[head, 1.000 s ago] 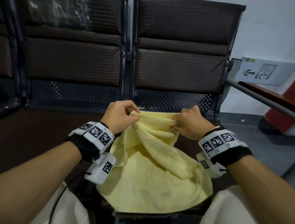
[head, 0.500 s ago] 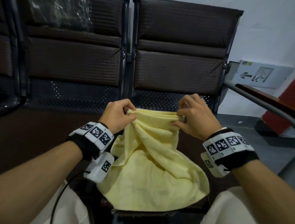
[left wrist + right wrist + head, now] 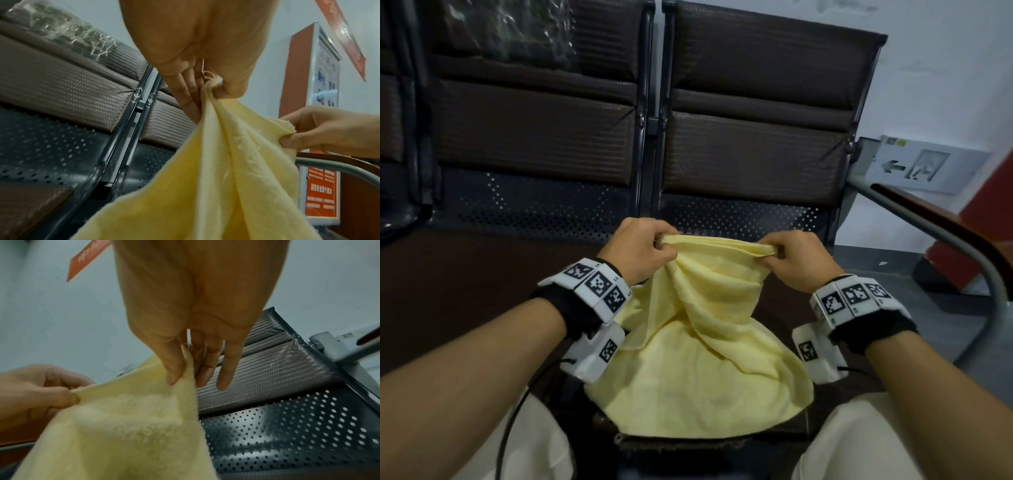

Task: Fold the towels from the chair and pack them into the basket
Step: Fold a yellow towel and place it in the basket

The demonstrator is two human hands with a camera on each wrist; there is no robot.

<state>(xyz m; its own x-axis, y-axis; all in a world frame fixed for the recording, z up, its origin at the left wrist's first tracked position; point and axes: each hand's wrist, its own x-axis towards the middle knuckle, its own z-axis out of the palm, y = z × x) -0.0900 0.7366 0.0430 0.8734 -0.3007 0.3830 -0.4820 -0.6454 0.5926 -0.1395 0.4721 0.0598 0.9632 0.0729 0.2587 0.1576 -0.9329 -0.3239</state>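
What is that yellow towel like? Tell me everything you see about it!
The yellow towel is pale, soft and fluffy-looking, like terry cloth. It is not folded yet. The left hand and the right hand each pinch its top edge, holding that edge up between them. From there the cloth hangs down in twisted folds, and its lower part lies spread on the dark seat in front of the person. A small loop sticks out at the left hand's corner.

Basket: not seen in any view. Yellow towel (image 3: 698, 370): lower hem runs off the bottom edge in both wrist views; its far folds are blurred in the right wrist view. Left hand (image 3: 638, 248) fingers (image 3: 186, 91) partly concealed behind cloth. Wall sign (image 3: 924, 168): symbols too small to read.
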